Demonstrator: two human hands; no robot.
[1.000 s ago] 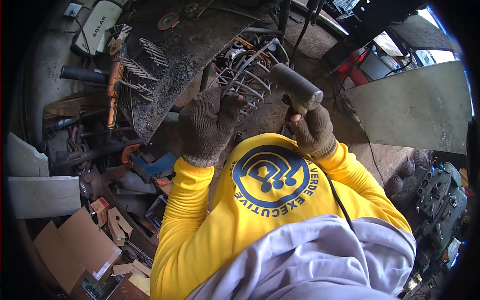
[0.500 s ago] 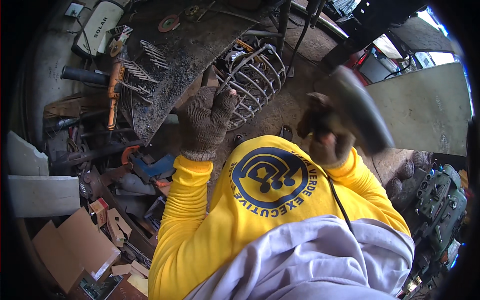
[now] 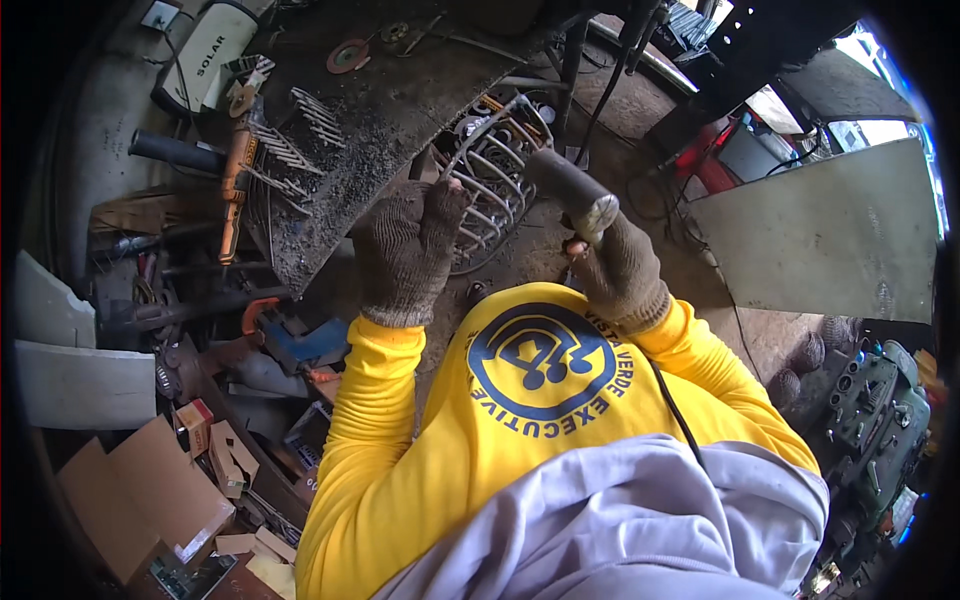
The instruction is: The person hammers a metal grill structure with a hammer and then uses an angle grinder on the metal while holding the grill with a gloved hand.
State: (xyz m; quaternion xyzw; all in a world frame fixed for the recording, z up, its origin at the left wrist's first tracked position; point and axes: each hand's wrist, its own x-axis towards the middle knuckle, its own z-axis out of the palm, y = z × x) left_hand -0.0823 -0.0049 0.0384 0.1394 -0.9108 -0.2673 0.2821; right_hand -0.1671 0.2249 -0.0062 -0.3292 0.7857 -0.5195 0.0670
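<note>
My left hand (image 3: 405,250), in a brown knitted work glove with bare fingertips, grips the near left end of a metal rod cage (image 3: 487,165). The cage is made of curved ribs on a long bar and is tilted away from me. My right hand (image 3: 625,268), gloved alike, is closed around the short handle of a mallet. The dark cylindrical mallet head (image 3: 568,188) points up and left, over the right side of the cage. Whether it touches the ribs I cannot tell.
A dark workbench (image 3: 390,110) stands left, with an orange angle grinder (image 3: 236,175), short metal rods (image 3: 318,118) and a cutting disc (image 3: 348,56). Cardboard boxes (image 3: 170,480) lie lower left. A pale sheet panel (image 3: 830,230) leans right, above a green machine (image 3: 880,420).
My right hand has swung the mallet leftward, from out on the right to over the cage's right side. My left hand keeps its grip on the cage, almost unmoved.
</note>
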